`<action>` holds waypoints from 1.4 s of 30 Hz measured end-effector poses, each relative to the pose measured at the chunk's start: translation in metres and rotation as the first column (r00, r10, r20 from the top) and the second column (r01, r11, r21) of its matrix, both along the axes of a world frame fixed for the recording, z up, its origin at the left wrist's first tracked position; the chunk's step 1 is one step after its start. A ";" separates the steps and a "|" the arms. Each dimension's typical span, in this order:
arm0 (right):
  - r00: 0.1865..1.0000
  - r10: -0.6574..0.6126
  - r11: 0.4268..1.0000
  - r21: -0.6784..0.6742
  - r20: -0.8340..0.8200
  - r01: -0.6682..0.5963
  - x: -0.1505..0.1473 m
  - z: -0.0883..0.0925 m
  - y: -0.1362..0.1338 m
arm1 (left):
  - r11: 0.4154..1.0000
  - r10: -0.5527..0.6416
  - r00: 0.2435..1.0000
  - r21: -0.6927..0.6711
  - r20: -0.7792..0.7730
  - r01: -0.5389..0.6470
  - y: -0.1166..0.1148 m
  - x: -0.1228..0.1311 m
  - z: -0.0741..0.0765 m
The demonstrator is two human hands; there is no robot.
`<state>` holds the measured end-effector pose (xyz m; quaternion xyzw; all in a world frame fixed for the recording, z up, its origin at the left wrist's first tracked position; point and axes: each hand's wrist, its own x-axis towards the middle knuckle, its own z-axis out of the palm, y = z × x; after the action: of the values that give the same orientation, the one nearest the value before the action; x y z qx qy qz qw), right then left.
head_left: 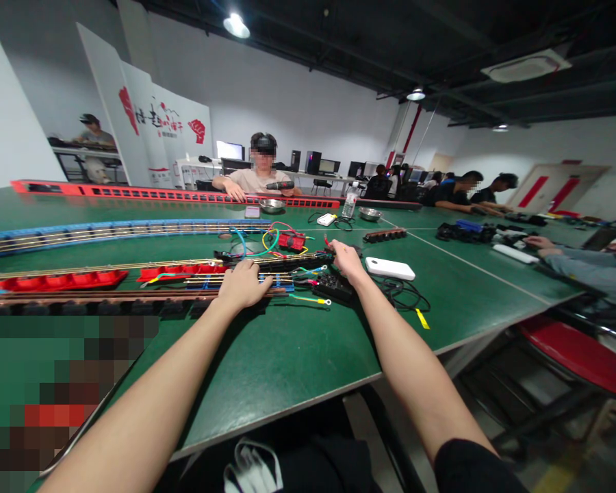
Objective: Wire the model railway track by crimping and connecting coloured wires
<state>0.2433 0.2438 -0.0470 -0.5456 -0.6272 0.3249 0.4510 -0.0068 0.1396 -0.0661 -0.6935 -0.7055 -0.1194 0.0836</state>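
My left hand point(242, 286) rests palm down on long terminal strips point(195, 272) with brass rails, red, blue and black, that lie across the green table point(287, 356). Its fingers are curled over the strips' right end. My right hand point(347, 260) reaches further out and closes its fingers on the black strip point(292, 261) amid coloured wires point(267, 241). A black block point(332, 287) lies just beneath my right wrist. What the right fingertips pinch is hidden.
A white power bank point(390, 268) with a black cable lies right of my hand. More long red and blue strips point(107, 230) run across the table's left. A person sits opposite with a tool; others work at the right. A red stool point(575, 352) stands below the table edge.
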 end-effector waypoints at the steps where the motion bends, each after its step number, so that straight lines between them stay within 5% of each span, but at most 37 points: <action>1: 0.994 -0.016 0.999 -0.047 -0.109 0.011 0.000 0.001 0.000 | 1.000 -0.002 1.000 0.000 0.001 0.002 0.000 0.000 0.000; 6: 0.792 -0.146 0.951 -0.305 -0.593 -0.053 0.003 0.012 -0.002 | 1.000 -0.005 1.000 0.007 -0.007 0.005 0.000 -0.001 0.000; 15: 0.648 -0.242 0.920 -0.383 -0.722 -0.083 0.008 0.013 0.005 | 1.000 0.001 1.000 0.011 -0.018 -0.001 0.000 -0.001 0.000; 21: 0.640 -0.227 0.919 -0.378 -0.734 -0.107 0.008 0.013 0.005 | 1.000 -0.001 0.999 0.009 -0.033 0.002 0.001 -0.001 -0.001; 27: 0.884 -0.108 0.965 -0.260 -0.455 -0.016 -0.001 0.007 0.001 | 1.000 -0.001 1.000 0.014 -0.016 0.001 0.000 0.000 0.000; 31: 0.984 -0.109 0.994 -0.035 -0.138 0.105 -0.002 -0.001 0.004 | 1.000 0.000 1.000 0.019 -0.011 0.000 0.000 0.000 -0.001; 36: 0.928 -0.230 0.961 0.216 0.292 0.170 0.007 0.008 -0.002 | 1.000 0.007 1.000 0.024 0.000 -0.007 0.001 0.000 -0.002; 39: 0.911 -0.295 0.935 0.283 0.289 0.213 0.009 0.021 -0.013 | 0.999 0.004 1.000 0.034 0.005 -0.004 0.001 0.000 -0.003; 42: 0.981 -0.155 0.938 0.328 0.113 0.111 -0.003 0.027 -0.027 | 0.999 0.002 1.000 0.044 0.004 -0.002 0.001 0.000 -0.004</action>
<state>0.2408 0.2164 -0.0199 -0.5274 -0.6626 0.1494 0.5104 -0.0068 0.1404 -0.0696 -0.6906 -0.7035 -0.1362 0.0978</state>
